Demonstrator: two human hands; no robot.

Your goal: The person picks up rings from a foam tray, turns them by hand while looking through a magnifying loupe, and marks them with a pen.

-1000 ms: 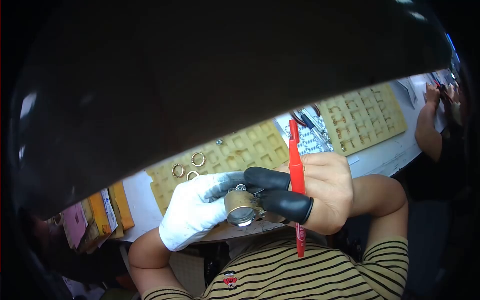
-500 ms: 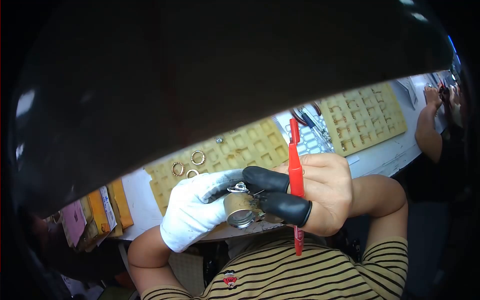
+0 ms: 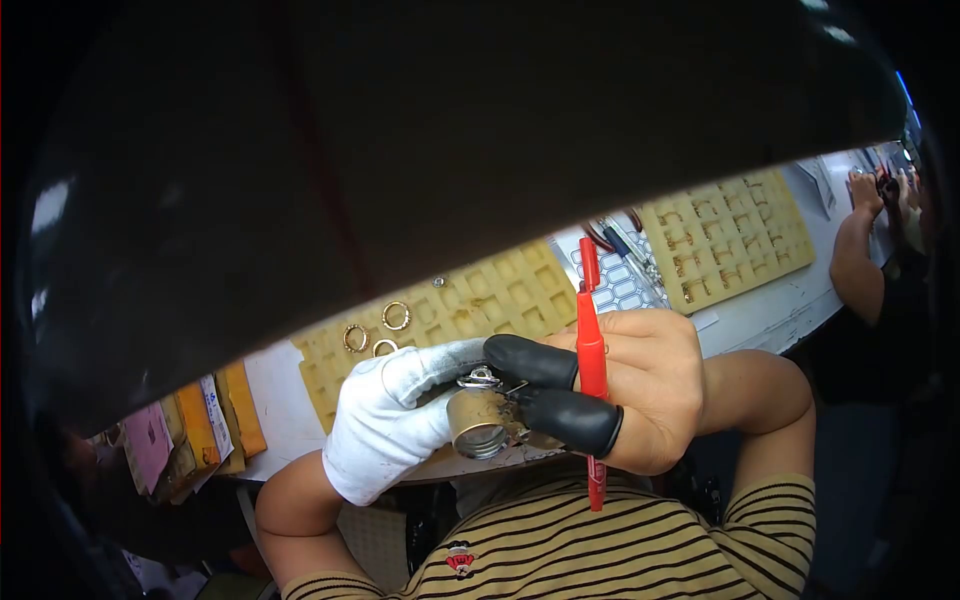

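Note:
My left hand (image 3: 385,420), in a white glove, is closed around a small silver ring (image 3: 480,377). A worn brass cylinder with a glass lens, like a loupe (image 3: 480,425), sits just below the ring between my two hands; which hand carries it is unclear. Black finger cots cover the thumb and forefinger of my right hand (image 3: 640,390), which are closed at the loupe's right side. Between them a thin metal tip (image 3: 518,387) points toward the ring. A red marker pen (image 3: 592,370) is tucked upright through the fingers of my right hand.
Under my hands lies a yellow slotted tray (image 3: 480,305) with loose rings (image 3: 396,316). Another tray (image 3: 730,235) holds rows of rings at the right. Pens (image 3: 625,245) lie between them. Envelopes (image 3: 200,420) stand left. A dark cover hangs above; a co-worker's arm (image 3: 862,245) is far right.
The ring has tilted slightly and the thin metal tip shows more clearly beside it. The dark cover's edge sits a little lower over the tray. Both hands stay nearly in place.

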